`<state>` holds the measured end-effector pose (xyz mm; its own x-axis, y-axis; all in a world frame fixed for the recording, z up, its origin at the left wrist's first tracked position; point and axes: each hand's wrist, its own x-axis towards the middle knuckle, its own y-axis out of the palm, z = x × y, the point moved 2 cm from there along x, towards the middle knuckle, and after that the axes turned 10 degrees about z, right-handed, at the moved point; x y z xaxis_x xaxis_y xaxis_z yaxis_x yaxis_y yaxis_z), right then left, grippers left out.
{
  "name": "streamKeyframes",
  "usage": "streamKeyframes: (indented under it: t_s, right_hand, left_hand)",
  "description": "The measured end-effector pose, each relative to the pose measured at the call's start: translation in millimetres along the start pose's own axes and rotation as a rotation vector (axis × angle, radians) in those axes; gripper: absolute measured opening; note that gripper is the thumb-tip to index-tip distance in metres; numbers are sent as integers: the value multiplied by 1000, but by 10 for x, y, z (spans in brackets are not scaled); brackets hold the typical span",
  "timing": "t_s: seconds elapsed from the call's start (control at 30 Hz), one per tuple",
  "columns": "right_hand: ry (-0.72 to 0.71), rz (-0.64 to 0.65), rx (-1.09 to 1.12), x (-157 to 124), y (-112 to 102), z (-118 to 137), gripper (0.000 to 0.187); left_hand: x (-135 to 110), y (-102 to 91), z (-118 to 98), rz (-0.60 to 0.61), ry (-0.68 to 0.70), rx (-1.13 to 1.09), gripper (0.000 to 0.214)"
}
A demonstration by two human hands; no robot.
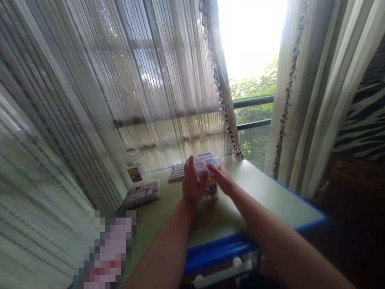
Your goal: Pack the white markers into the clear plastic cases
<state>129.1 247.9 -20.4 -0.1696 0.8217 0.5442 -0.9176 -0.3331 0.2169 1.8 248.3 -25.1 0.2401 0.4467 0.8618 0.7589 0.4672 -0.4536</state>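
Note:
A clear plastic case (207,170) with a coloured label stands upright near the middle of a pale green desk (270,188). My left hand (192,182) is wrapped round its left side, fingers closed on it. My right hand (221,176) presses against its right side with the fingers reaching over the top. The lower part of the case is partly hidden behind my hands.
A flat clear packet (142,192) with a printed label lies at the desk's left. A row of markers (177,171) lies behind my hands. A small labelled box (134,174) stands by the sheer curtains. The desk has a blue edge (216,251); the open window is beyond.

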Motion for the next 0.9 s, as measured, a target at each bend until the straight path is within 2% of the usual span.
streamKeyframes:
  t_s: [0.07, 0.17, 0.23, 0.37, 0.5, 0.6, 0.73, 0.9]
  right_hand:
    - [-47, -51, -97, 39, -80, -59, 36]
    - [-71, -127, -231, 99, -226, -160, 38]
    - [-53, -170, -283, 124, -319, -219, 40]
    - [-52, -205, -330, 146, -445, -316, 40]
    - [-44, -366, -473, 166, -548, -396, 42]
    - [23, -438, -604, 184, -611, -435, 39]
    - [64, -444, -614, 193, -647, -485, 38]
    - [126, -348, -609, 192, -632, -557, 39]
  left_hand:
    - [-55, 87, 137, 141, -140, -64, 55]
    - [-96, 220, 276, 442, -312, -143, 44]
    - [-102, 286, 317, 543, -371, -160, 37]
    - [-102, 367, 352, 598, -440, -157, 34]
    - [-111, 389, 396, 658, -456, -82, 24]
    - [-122, 392, 430, 672, -463, -37, 29]
    - [-131, 426, 434, 680, -464, -47, 36]
    - [-93, 481, 395, 681, -464, 65, 34]
